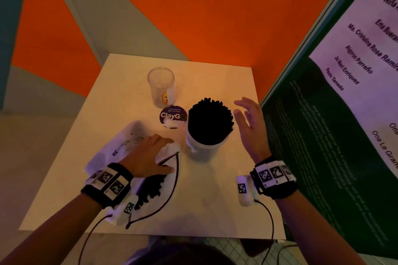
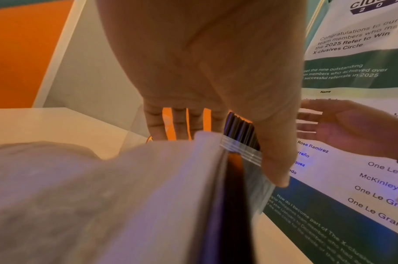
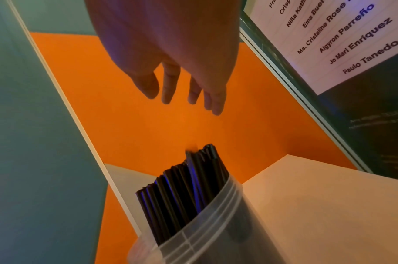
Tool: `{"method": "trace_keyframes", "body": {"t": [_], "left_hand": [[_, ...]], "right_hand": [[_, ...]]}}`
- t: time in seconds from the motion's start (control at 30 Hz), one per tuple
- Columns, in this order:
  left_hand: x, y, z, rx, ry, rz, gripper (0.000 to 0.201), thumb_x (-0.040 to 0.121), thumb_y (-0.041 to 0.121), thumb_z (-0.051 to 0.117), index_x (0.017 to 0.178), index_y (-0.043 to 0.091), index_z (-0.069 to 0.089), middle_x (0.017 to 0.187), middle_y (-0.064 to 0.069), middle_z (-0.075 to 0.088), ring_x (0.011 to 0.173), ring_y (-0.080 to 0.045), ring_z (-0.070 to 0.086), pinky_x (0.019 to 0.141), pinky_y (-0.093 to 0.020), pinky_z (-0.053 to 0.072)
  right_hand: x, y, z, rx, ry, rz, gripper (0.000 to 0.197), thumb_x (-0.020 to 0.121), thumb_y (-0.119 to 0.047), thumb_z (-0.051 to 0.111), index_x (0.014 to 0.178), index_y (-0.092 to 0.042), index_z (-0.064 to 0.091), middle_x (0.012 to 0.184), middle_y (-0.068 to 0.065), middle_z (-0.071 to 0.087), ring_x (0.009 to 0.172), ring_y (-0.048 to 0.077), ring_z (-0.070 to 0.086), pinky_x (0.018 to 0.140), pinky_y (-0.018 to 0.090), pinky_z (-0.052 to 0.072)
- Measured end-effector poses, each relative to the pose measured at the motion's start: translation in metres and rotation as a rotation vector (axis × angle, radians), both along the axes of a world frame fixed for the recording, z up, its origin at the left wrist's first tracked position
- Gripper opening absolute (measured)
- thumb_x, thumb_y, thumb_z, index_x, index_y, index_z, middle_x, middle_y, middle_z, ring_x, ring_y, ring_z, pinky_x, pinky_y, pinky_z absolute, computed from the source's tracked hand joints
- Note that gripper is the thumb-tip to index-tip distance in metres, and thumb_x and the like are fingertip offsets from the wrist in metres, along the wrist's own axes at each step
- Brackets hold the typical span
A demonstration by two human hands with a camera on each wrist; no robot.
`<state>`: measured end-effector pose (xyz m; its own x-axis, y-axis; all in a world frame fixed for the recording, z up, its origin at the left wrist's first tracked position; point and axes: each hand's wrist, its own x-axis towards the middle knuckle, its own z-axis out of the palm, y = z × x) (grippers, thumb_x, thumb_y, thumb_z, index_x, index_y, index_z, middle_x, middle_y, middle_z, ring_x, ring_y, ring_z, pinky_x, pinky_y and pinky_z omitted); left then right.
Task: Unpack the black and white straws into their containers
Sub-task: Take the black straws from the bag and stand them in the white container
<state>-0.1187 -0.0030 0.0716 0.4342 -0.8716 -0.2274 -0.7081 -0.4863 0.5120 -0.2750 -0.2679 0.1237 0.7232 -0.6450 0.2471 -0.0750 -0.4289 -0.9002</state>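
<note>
Resting flat on the zip-lock bags [image 1: 120, 146], the left hand [image 1: 146, 157] lies with its fingers straight and the thumb beside the clear zip strip [image 2: 241, 149], pinning plastic to the white table [image 1: 215, 200] without gripping it. Over to the right, the right hand [image 1: 251, 127] hangs just beside the black straws [image 1: 210, 122], fingers spread and loose, touching nothing.

Those black straws stand packed upright in a clear plastic container [image 3: 216, 223], fanning out above its rim. A second clear container [image 1: 161, 86] stands empty behind, near the far edge, with a round purple sticker [image 1: 172, 116] on the table between the two. More black straws [image 1: 153, 189] show under the left wrist, in one of the bags; white ones probably fill the pale bag under the palm, though the blur makes that uncertain.

The likeliest slip is a knock: the full container looks top-heavy, and a careless sweep of the right hand could tip it and scatter straws across the table. Dragging the bags out from under the left palm could also snag the wrist cable [image 1: 172, 189], or bump the container, which stands close by.
</note>
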Motion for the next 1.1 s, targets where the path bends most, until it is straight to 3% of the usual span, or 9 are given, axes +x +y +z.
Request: {"method": "trace_keyframes", "body": {"t": [0.1,0.23,0.33,0.4,0.47,0.57,0.67,0.83,1.1], "left_hand": [[0.002,0.012,-0.002,0.084,0.037,-0.027,0.089,0.069,0.069,0.066,0.141,0.034,0.029,0.123,0.008,0.041,0.107,-0.011,0.041,0.095,-0.034,0.041],[0.009,0.024,-0.001,0.166,0.114,-0.058,0.076,0.081,0.051,0.065,0.143,0.033,0.026,0.11,0.006,0.051,0.093,-0.009,0.049,0.086,-0.025,0.044],[0.012,0.03,0.003,0.136,0.186,-0.036,0.062,0.088,0.035,0.062,0.142,0.03,0.032,0.112,0.003,0.056,0.095,-0.013,0.055,0.089,-0.031,0.048],[0.013,0.031,0.006,0.073,0.213,-0.022,0.056,0.089,0.03,0.063,0.139,0.025,0.038,0.108,0.001,0.059,0.095,-0.016,0.057,0.089,-0.037,0.049],[0.013,0.032,0.01,0.008,0.229,0.01,0.052,0.088,0.027,0.065,0.136,0.024,0.043,0.103,0.001,0.058,0.094,-0.019,0.057,0.088,-0.037,0.048],[0.012,0.037,0.015,-0.039,0.262,0.031,0.047,0.09,0.027,0.063,0.134,0.023,0.046,0.115,-0.005,0.059,0.103,-0.024,0.057,0.092,-0.04,0.046],[0.01,0.044,0.017,-0.084,0.301,0.009,0.044,0.091,0.027,0.061,0.132,0.02,0.047,0.12,-0.008,0.059,0.107,-0.024,0.057,0.094,-0.044,0.045],[0.012,0.052,0.017,-0.108,0.303,-0.028,0.043,0.091,0.026,0.061,0.132,0.019,0.048,0.12,-0.008,0.058,0.106,-0.024,0.056,0.092,-0.044,0.047],[0.016,0.058,0.016,-0.138,0.298,-0.054,0.042,0.091,0.028,0.062,0.131,0.023,0.049,0.118,-0.004,0.059,0.103,-0.019,0.058,0.09,-0.041,0.05]], "right_hand": [[-0.002,0.011,0.015,-0.151,-0.095,-0.049,0.022,0.096,-0.013,0.055,0.115,-0.007,0.063,0.129,0.006,0.052,0.125,0.015,0.047,0.103,0.017,0.036],[0.002,0.062,0.03,-0.246,-0.171,0.152,0.012,0.088,-0.002,0.053,0.093,-0.001,0.063,0.099,0.009,0.059,0.094,0.016,0.056,0.082,0.021,0.044],[0.014,0.117,0.015,-0.146,0.173,0.581,0.017,0.084,0.004,0.052,0.088,-0.007,0.065,0.09,0.006,0.061,0.081,0.015,0.056,0.072,0.023,0.044],[0.028,0.151,-0.011,-0.15,0.51,0.804,0.019,0.088,-0.002,0.049,0.092,-0.006,0.066,0.098,0.009,0.064,0.087,0.02,0.058,0.076,0.026,0.045],[0.043,0.179,-0.038,-0.168,0.76,0.895,0.021,0.091,-0.003,0.047,0.096,0.003,0.067,0.105,0.018,0.065,0.094,0.031,0.059,0.079,0.033,0.045],[0.062,0.21,-0.073,-0.188,0.903,0.763,0.02,0.096,-0.01,0.045,0.106,0.002,0.058,0.117,0.025,0.059,0.107,0.037,0.056,0.085,0.035,0.044],[0.076,0.23,-0.097,-0.301,1.015,0.611,0.038,0.098,-0.016,0.039,0.133,0.0,0.043,0.134,0.02,0.048,0.12,0.035,0.048,0.099,0.04,0.042],[0.087,0.246,-0.114,-0.502,1.19,0.563,0.05,0.097,-0.024,0.043,0.14,-0.001,0.034,0.141,0.02,0.041,0.127,0.035,0.042,0.107,0.043,0.036],[0.088,0.254,-0.121,-0.34,1.239,0.441,0.062,0.095,-0.028,0.048,0.146,-0.004,0.023,0.147,0.018,0.031,0.135,0.033,0.035,0.111,0.042,0.034]]}}
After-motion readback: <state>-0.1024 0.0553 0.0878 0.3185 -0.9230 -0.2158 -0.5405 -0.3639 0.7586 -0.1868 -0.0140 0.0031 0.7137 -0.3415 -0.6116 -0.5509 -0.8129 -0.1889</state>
